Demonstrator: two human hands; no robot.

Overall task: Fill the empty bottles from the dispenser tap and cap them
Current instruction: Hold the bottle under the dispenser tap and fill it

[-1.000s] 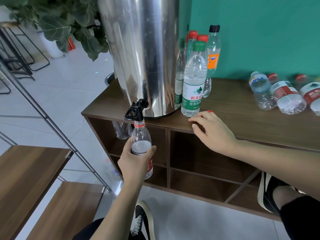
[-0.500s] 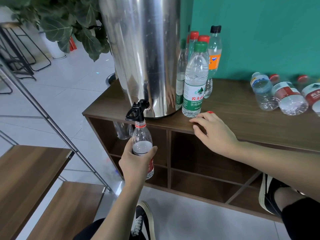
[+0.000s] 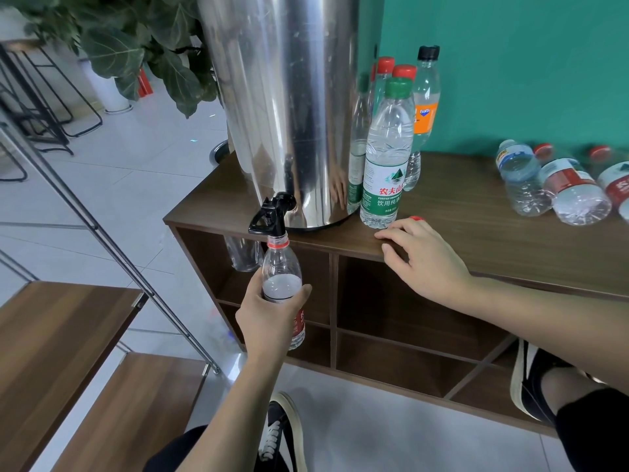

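Under the black tap [image 3: 270,216], off the cabinet's front edge: we hold an uncapped bottle [image 3: 282,284], mouth at the spout.

Our left hand [image 3: 269,318] wraps its red-labelled middle, fingers and thumb curled round it; water stands up to about its shoulder. The tap juts from the steel dispenser [image 3: 282,107] on the wooden cabinet [image 3: 493,240]. Our right hand [image 3: 425,260] lies on the cabinet top, fingers loosely spread, gripping nothing; a red cap [image 3: 417,218] peeks out just beyond the fingertips. Beside the dispenser stand capped bottles: a green-capped bottle [image 3: 386,158] in front, full; red-capped ones behind; an orange-labelled bottle [image 3: 423,110] with a black cap. Farther right, three bottles [image 3: 558,185] lie on their sides, seemingly empty.
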